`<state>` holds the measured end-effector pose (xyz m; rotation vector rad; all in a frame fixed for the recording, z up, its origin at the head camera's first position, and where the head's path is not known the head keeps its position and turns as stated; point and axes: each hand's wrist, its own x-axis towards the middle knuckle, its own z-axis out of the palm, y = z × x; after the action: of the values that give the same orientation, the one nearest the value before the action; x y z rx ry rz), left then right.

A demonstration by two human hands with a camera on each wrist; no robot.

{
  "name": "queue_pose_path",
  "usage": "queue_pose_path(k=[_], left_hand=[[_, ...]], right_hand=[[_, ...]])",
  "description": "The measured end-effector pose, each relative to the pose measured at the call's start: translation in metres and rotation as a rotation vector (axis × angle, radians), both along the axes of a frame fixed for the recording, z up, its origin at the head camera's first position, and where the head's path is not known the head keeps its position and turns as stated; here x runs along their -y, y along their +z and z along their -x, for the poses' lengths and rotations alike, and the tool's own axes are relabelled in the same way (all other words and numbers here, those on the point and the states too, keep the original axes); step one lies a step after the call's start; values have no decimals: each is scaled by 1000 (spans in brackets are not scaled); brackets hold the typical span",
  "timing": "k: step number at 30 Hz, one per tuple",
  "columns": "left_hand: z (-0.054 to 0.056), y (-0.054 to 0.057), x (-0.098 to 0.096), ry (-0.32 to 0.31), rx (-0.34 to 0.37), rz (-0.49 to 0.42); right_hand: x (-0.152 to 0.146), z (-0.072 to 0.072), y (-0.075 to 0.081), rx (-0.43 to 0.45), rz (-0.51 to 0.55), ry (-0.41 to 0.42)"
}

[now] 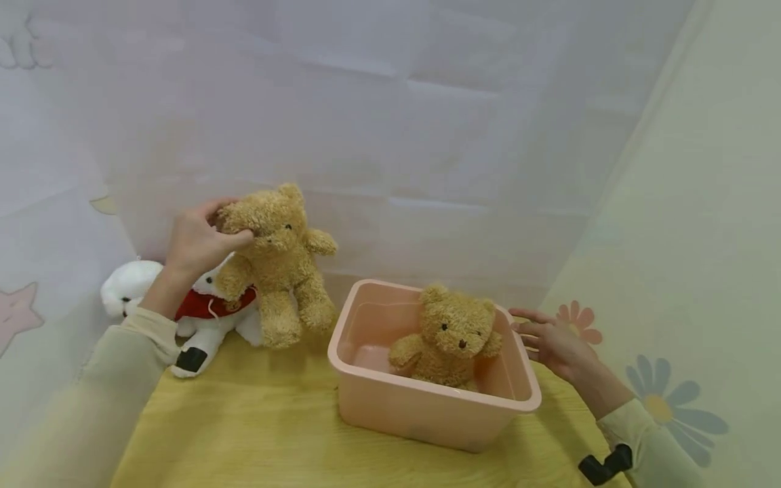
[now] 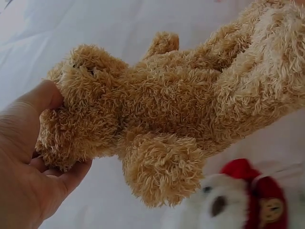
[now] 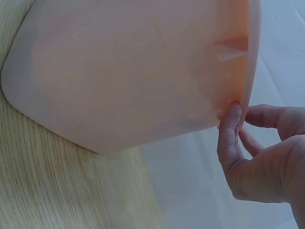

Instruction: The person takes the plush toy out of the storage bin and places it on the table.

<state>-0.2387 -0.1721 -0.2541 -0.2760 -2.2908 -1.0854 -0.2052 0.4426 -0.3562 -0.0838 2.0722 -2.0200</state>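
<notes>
Two white plush toys [image 1: 135, 281], partly behind left grip [image 1: 198, 237] clasping tan bear [image 1: 281, 251]; one pink tub [image 1: 415, 410], pinched by right grip [image 1: 552, 342], holds second bear [image 1: 451, 332].

From over here I see a long, pale cream left sleeve [image 1: 106, 393] and a matching right sleeve [image 1: 662, 451], softly wrinkled toward the cuffs. A chunky, angular black fitting [image 1: 604, 466] sits at the right cuff [image 1: 628, 421]; my left hand [image 1: 196, 237] and right hand [image 1: 554, 344] are bare.
</notes>
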Motion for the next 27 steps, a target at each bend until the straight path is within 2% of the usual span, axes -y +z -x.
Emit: queue_pose_path(k=[4, 8, 12, 16, 21, 27], left_hand=[[16, -29, -7, -33, 33, 56], [32, -49, -13, -51, 56, 78], [44, -58, -17, -86, 85, 76], [52, -63, -15, -99, 129, 97], [54, -71, -8, -98, 179, 167], [53, -88, -9, -97, 159, 205]], right_hand=[[4, 4, -1, 0, 6, 7], [6, 5, -2, -22, 17, 12], [3, 3, -4, -73, 18, 11], [1, 2, -9, -106, 69, 26], [-1, 5, -15, -114, 184, 57], [-3, 6, -20, -119, 322, 118]])
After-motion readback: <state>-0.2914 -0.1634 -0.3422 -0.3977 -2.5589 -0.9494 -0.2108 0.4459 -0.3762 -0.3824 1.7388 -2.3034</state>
